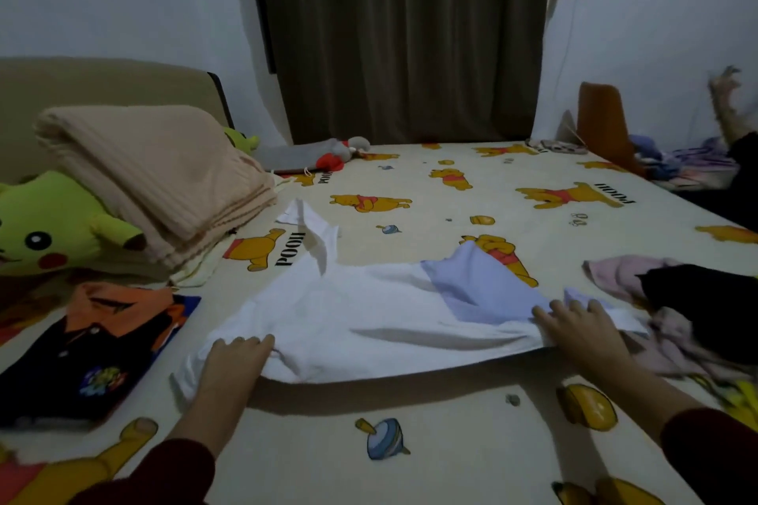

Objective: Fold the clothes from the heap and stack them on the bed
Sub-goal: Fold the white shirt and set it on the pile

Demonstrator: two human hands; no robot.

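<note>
The left hand [236,359] grips the near left edge of a white garment [348,312], fingers curled over the cloth. The right hand [574,326] pinches the near right edge, and the stretch between the two hands is lifted just off the bed [451,422], casting a shadow beneath it. The far part of the garment lies on the sheet, with one sleeve or corner [307,225] trailing toward the folded beige blanket [156,176]. A pale lilac panel [480,283] shows on its right half; whether that is part of the same piece or its inside I cannot tell.

As a judgement, the task is at an early to middle stage: this one garment is being spread or given its first fold and is not yet folded. Left of the left hand lies a dark and orange garment [94,344], laid flat, which looks like the start of a stack, one piece as far as can be seen. Just right of the right hand sits the heap [676,312], with at least two items to tell apart, one pink and one black, and possibly more under them.

Counted: two hands, one garment in work, one laid aside, one heap left to fold.
</note>
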